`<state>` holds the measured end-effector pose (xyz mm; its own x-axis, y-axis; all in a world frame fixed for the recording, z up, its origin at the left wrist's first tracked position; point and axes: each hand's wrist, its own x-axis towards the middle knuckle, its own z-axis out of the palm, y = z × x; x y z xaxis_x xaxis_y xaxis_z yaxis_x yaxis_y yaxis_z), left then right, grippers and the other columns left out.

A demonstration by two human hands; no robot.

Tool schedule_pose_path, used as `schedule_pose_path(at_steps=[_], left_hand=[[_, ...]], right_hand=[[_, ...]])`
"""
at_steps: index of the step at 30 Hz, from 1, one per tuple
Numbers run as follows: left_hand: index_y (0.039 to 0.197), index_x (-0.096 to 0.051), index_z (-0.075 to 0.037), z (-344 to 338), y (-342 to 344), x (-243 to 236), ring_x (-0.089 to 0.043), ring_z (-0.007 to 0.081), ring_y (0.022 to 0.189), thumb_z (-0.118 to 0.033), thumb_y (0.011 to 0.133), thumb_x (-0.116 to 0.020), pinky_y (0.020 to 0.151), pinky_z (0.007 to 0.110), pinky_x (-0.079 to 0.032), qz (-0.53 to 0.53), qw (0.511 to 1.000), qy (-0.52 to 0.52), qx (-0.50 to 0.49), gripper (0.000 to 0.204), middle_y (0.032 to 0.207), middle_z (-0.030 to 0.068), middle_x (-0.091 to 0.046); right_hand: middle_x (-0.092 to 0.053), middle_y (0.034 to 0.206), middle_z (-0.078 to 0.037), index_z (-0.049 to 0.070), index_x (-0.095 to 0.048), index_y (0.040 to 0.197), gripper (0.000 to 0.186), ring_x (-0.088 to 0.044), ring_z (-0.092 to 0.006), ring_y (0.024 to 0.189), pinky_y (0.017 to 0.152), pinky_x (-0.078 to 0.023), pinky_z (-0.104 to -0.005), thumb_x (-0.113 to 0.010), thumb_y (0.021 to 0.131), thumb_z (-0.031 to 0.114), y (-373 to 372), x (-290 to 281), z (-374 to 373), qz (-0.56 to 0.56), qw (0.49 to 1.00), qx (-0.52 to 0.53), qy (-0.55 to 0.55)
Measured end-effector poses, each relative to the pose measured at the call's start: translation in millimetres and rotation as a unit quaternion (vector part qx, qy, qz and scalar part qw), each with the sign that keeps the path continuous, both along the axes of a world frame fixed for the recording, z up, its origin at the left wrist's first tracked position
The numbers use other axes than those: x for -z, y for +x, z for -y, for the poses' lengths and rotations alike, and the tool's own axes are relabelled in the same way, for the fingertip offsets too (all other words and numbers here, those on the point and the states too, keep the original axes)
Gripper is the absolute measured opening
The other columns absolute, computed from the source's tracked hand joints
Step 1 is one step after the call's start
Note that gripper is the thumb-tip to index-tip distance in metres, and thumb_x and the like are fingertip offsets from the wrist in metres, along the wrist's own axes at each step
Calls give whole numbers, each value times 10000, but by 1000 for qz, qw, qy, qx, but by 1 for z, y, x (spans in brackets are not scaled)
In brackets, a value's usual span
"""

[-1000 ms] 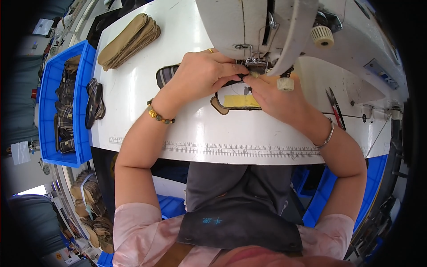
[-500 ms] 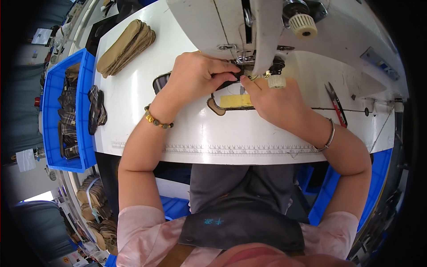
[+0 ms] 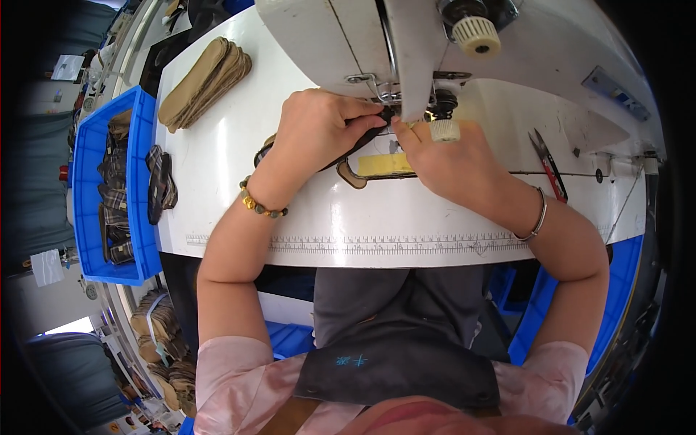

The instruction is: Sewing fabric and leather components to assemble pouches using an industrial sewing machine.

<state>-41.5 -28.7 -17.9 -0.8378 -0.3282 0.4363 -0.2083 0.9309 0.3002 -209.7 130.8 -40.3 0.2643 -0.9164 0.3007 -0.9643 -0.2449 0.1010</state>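
Dark piece [image 3: 360,146] turned | pinched in left hand [image 3: 313,127] | near right hand [image 3: 451,158]

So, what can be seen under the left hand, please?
Under the left hand, dark cloth shows at the right, and a dark-edged piece pokes out at the left. The hand covers the middle; whether they join cannot be seen.

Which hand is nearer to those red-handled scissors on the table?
Right. The right hand is left of the scissors, not touching them; the left hand is farther left, beyond the right one.
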Motion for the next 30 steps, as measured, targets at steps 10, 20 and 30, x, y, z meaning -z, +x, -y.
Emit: schedule_pose_path(at_steps=[10,20,30], left_hand=[[879,-819,-136,-6,-1,-6,-677,277,596,-266,797,-802,575,340,-542,18,999,25,-24,155,697,85,-720],[902,-812,-113,-8,-1,-13,-680,286,611,-173,801,-790,599,340,-545,49,997,57,-36,120,713,96,-723],[1153,-732,-12,-12,5,-18,-634,101,628,-116,888,-756,610,255,-529,134,960,229,-86,285,757,74,-712]], right_hand=[[-613,585,-97,43,-667,764,53,-668,-247,568,501,-505,-365,-652,782,91,4,-3,2,100,993,-25,-55],[-629,643,-99,47,-659,744,59,-673,-243,593,508,-501,-364,-648,782,91,4,-7,1,124,990,-36,-55],[-631,645,-87,37,-662,750,59,-667,-228,577,502,-515,-352,-653,771,92,7,-8,-1,105,990,-57,-80]])
